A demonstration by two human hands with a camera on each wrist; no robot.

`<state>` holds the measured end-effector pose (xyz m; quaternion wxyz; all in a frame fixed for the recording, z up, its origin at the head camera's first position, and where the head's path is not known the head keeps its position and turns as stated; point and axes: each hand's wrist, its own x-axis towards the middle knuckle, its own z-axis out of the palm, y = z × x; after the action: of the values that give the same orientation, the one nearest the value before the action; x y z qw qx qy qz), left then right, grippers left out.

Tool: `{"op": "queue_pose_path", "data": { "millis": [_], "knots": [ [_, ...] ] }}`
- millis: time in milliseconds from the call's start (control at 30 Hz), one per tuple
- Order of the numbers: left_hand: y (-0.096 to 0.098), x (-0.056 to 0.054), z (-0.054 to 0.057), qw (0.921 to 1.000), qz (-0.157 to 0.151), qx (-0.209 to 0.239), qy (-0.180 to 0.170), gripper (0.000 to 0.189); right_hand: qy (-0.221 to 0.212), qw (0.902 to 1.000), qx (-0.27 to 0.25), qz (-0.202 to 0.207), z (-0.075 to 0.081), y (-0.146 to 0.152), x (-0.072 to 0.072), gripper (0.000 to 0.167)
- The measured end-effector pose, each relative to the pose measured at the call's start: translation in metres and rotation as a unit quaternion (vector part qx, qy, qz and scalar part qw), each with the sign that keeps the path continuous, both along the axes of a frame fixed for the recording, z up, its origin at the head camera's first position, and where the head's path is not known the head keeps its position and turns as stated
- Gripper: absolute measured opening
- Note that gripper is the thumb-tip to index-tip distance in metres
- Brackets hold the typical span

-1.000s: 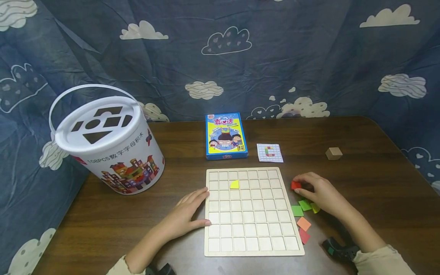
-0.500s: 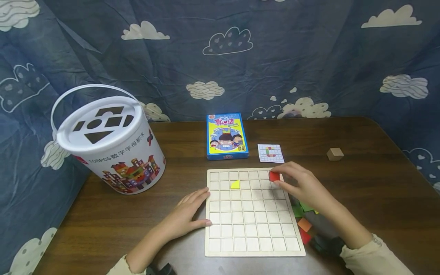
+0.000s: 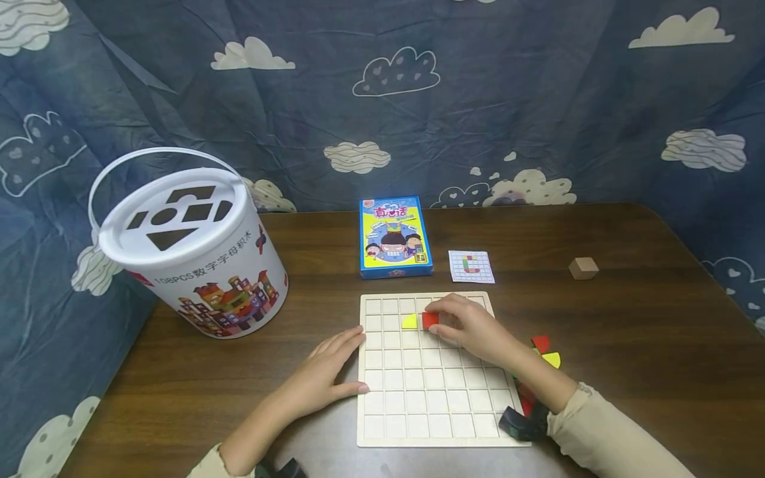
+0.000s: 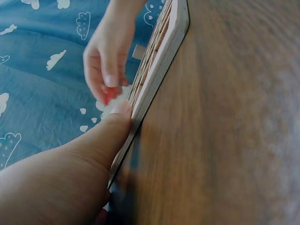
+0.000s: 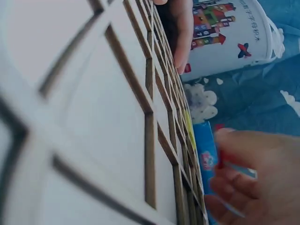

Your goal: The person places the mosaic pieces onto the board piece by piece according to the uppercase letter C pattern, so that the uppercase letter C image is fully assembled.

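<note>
A red square tile (image 3: 429, 320) is pinched between the thumb and fingers of my right hand (image 3: 472, 330), over the second row of a wooden grid board (image 3: 406, 425). Just left of it, a yellow quarter-round tile (image 3: 409, 322) lies in a cell. My left hand (image 3: 323, 372) rests against the board's left edge, fingers extended and thumb touching the rim. In the left wrist view that thumb (image 4: 112, 124) lies along the board's side. Partly under my right forearm, loose tiles lie by the board's right edge, among them a red tile (image 3: 540, 343) and a yellow tile (image 3: 552, 359).
Behind the board lie a blue and yellow card box (image 3: 394, 239) and a small card with a gridded coloured pattern (image 3: 471, 267). A wooden cube (image 3: 583, 268) sits at the right. A white lidded bucket (image 3: 209, 265) stands on the left.
My right hand has carried the red tile leftward from beside the board to next to the yellow tile. The left hand stays at the board's edge.
</note>
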<state>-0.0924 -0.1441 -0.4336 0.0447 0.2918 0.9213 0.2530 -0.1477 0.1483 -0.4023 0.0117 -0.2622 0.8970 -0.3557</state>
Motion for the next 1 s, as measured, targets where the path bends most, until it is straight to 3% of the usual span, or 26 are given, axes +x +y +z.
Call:
{"op": "queue_pose_path", "data": {
  "millis": [167, 367, 733, 1000],
  "knots": [
    [0.000, 0.001, 0.001, 1.0000, 0.002, 0.001, -0.004, 0.081, 0.009, 0.9999, 0.010, -0.011, -0.013, -0.001, -0.005, 0.024],
    [-0.001, 0.001, 0.003, 0.9999, 0.006, -0.001, -0.008, 0.080, -0.001, 0.9999, -0.002, -0.015, -0.017, -0.004, -0.008, 0.021],
    [0.000, 0.001, 0.004, 0.9999, 0.008, -0.003, -0.013, 0.080, -0.016, 0.9998, -0.004, -0.011, -0.017, -0.005, -0.008, 0.025],
    [0.001, 0.001, 0.002, 0.9999, 0.005, -0.003, -0.010, 0.080, -0.051, 0.9985, 0.019, -0.003, -0.006, 0.002, -0.001, 0.042]
  ]
}}
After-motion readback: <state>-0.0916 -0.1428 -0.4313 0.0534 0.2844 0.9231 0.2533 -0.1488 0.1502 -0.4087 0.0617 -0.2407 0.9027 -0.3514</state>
